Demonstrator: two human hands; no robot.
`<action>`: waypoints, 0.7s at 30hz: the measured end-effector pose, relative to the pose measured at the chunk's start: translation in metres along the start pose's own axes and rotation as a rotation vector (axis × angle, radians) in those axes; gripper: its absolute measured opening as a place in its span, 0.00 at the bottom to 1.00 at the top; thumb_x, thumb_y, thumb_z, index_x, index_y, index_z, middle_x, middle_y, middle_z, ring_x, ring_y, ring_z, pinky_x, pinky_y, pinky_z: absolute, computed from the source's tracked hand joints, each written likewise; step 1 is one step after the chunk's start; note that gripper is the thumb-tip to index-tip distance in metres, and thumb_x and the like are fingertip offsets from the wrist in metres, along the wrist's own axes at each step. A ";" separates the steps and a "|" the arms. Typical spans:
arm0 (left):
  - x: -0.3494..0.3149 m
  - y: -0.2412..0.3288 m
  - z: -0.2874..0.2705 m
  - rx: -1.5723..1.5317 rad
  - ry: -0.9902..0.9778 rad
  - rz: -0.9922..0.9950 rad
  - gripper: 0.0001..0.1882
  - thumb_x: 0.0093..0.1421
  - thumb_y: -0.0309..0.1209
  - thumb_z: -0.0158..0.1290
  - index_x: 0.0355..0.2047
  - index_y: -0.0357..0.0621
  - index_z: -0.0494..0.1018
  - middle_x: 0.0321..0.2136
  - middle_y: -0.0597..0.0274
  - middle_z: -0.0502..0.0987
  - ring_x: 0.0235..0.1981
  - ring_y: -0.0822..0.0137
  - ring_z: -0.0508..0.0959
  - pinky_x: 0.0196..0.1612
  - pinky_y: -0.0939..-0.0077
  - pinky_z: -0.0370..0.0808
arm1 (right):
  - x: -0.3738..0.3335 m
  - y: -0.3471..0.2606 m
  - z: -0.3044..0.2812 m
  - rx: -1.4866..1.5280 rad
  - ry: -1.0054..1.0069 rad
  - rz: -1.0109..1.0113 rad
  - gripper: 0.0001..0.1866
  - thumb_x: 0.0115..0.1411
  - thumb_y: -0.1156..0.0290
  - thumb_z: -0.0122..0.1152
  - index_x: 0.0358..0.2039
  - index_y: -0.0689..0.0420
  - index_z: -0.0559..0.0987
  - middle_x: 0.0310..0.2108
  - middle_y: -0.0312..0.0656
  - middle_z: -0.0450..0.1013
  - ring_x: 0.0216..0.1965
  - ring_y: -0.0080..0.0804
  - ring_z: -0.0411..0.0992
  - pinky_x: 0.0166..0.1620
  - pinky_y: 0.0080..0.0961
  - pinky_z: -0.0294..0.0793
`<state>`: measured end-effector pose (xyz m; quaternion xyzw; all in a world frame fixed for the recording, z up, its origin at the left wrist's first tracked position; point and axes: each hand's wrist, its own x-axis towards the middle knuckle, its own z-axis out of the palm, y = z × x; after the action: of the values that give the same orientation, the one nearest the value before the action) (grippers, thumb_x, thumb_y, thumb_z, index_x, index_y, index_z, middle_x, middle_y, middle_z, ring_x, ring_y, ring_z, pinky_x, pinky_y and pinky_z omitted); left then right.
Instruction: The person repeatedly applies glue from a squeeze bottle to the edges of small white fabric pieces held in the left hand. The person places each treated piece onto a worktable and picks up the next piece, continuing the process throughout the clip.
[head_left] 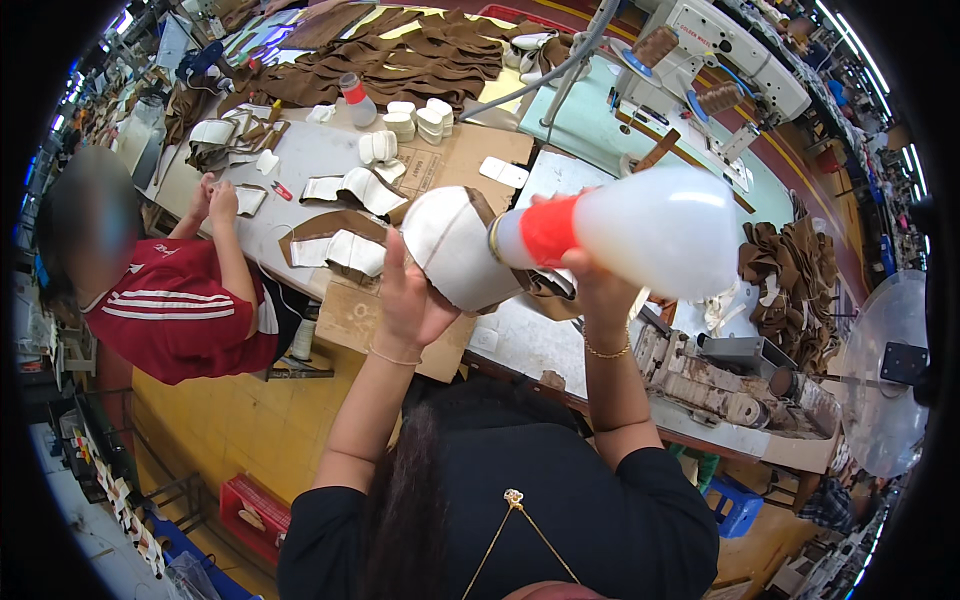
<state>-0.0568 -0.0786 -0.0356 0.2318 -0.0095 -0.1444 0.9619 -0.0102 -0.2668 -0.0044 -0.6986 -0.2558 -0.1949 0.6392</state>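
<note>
In my right hand (597, 285) is a translucent squeeze bottle (655, 230) with a red band, tilted on its side so that its narrow end points left. The tip meets or overlaps the right edge of a curved brown fabric piece with a white lining (445, 245); whether they touch I cannot tell. My left hand (410, 300) grips this piece from below at its left side, thumb up and the other fingers partly hidden beneath it. Just left of it on the table lie similar brown-and-white pieces (355, 252). White pads (378, 147) sit in small stacks beyond.
A co-worker in a red shirt (180, 310) sits at the left, hands raised over the table. Red snips (282, 190) and another red-banded bottle (357, 100) are on the table. A sewing machine (735, 60) stands far right, brown fabric strips (790, 285) heaped nearer.
</note>
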 end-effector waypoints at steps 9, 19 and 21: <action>-0.015 -0.008 -0.004 0.778 -0.043 0.241 0.53 0.47 0.65 0.50 0.60 0.35 0.49 0.57 0.52 0.57 0.59 0.60 0.58 0.59 0.64 0.55 | 0.008 0.006 0.006 0.183 0.227 0.023 0.19 0.44 0.62 0.72 0.33 0.60 0.78 0.31 0.37 0.75 0.33 0.26 0.72 0.39 0.27 0.72; -0.021 0.018 -0.002 1.923 -0.330 0.654 0.41 0.43 0.59 0.57 0.50 0.43 0.67 0.52 0.50 0.63 0.55 0.48 0.62 0.58 0.55 0.55 | 0.029 -0.015 -0.009 -0.201 0.046 -0.090 0.20 0.46 0.58 0.70 0.33 0.60 0.78 0.32 0.39 0.75 0.32 0.26 0.73 0.36 0.23 0.72; -0.022 0.022 0.004 1.989 -0.354 0.735 0.40 0.43 0.59 0.57 0.49 0.43 0.67 0.52 0.51 0.63 0.55 0.48 0.62 0.58 0.55 0.55 | 0.039 -0.020 -0.010 -0.090 0.073 0.108 0.21 0.45 0.57 0.70 0.33 0.60 0.78 0.32 0.39 0.75 0.33 0.27 0.73 0.38 0.25 0.72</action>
<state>-0.0717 -0.0555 -0.0210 0.8692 -0.3312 0.1947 0.3113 0.0095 -0.2717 0.0363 -0.7317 -0.1853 -0.1969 0.6257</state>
